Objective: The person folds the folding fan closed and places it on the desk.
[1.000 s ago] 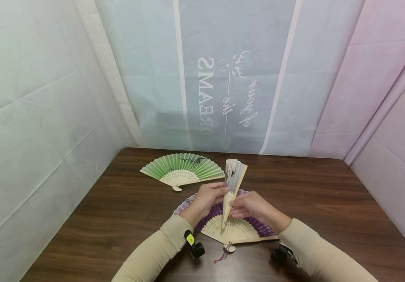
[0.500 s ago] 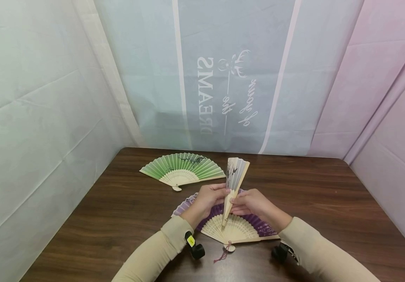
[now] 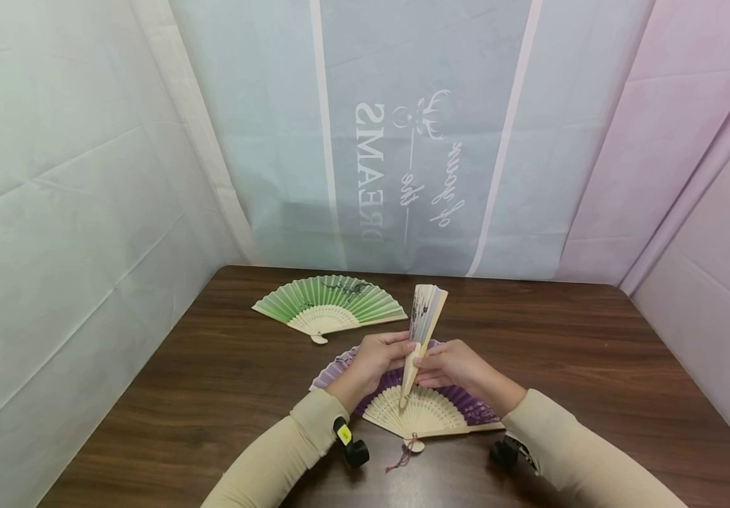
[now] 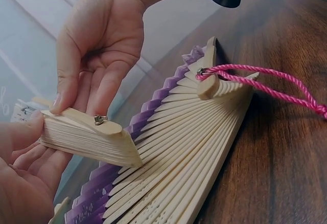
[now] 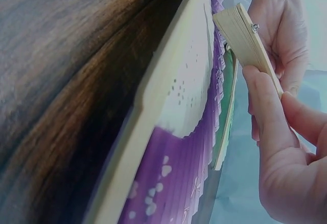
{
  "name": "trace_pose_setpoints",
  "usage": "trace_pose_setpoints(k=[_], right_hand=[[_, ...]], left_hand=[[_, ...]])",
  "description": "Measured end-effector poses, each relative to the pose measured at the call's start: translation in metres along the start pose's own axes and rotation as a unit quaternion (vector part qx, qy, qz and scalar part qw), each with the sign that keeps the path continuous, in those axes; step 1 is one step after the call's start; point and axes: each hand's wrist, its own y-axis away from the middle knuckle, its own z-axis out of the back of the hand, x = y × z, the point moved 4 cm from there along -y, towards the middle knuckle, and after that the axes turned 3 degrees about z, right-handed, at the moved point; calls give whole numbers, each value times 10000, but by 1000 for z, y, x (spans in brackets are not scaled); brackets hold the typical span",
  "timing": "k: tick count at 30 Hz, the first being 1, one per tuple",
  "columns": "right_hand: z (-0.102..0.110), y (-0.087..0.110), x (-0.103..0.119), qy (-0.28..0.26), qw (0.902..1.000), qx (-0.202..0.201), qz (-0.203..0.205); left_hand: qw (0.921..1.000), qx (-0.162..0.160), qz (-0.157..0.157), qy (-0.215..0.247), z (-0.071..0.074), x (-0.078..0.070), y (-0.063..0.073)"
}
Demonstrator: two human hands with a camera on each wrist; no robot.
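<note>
In the head view a pale grey folding fan [image 3: 425, 317], printed with dark marks and nearly folded up, stands tilted over the table. My left hand [image 3: 373, 361] pinches its left side, and my right hand [image 3: 457, 365] pinches the right side lower down. The left wrist view shows its bamboo ribs [image 4: 84, 137] stacked together near the metal rivet [image 4: 100, 119]. Beneath both hands lies a spread purple fan [image 3: 476, 409] with a pink cord [image 3: 403, 458]; the hands hide part of it.
A spread green fan [image 3: 333, 303] lies farther back on the left of the brown wooden table [image 3: 594, 367]. Fabric walls stand behind the table and along both sides, the back one a printed curtain [image 3: 289, 176].
The grey fan has become slightly narrower as its left edge comes closer to the right one. Both hands have stayed almost in place. The purple and green fans have not moved.
</note>
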Motion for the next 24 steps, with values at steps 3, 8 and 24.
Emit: trace_pose_setpoints(k=[3,8,24], right_hand=[[0,0,0,18,10000,-8,13],[1,1,0,78,10000,-32,22],[-1,-2,2,830,9960,-147,312]], left_hand=[[10000,62,-32,26,-1,0,0],[9998,167,-58,100,-2,0,0],[9997,81,-122,181,-3,1,2]])
